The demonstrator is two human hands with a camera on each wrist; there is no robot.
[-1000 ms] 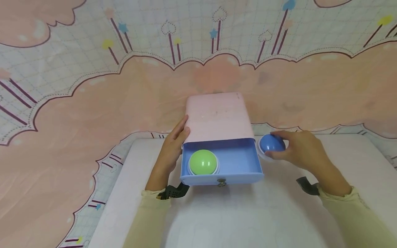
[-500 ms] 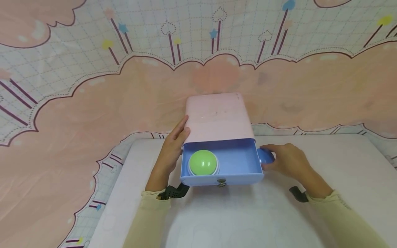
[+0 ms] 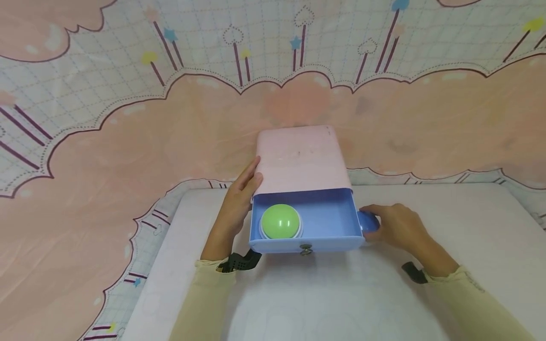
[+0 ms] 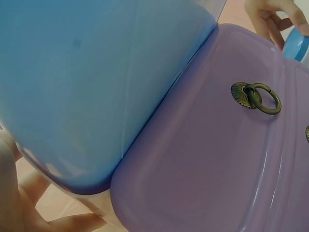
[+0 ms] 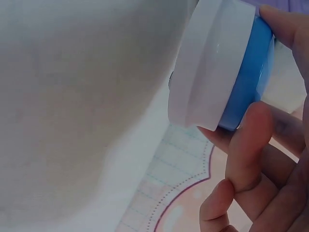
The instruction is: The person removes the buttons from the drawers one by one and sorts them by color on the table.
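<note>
A pink drawer box [image 3: 303, 158] stands at the middle of the white table, its blue top drawer [image 3: 330, 213] pulled out. Inside the drawer, at the left, sits a green dome push button [image 3: 280, 221] on a white base. My left hand [image 3: 234, 208] rests along the box's left side, fingers straight. Against or close beside the drawer's right wall, my right hand [image 3: 398, 225] pinches a blue dome push button [image 3: 368, 221]. The right wrist view shows this blue button's white base [image 5: 212, 63] tilted on its side; in the head view the drawer wall hides part of it.
Below the pulled-out drawer, the left wrist view shows a purple drawer front [image 4: 193, 150] with a brass ring pull [image 4: 263, 99]. A patterned pink-and-white cloth [image 3: 204, 128] lies behind and left of the white table [image 3: 307, 298]. A brass pull [image 3: 306, 249] hangs on the blue drawer.
My right hand has brought the blue button left and nearer, from clear of the drawer to its right wall. The left hand, box and green button stay where they were.
</note>
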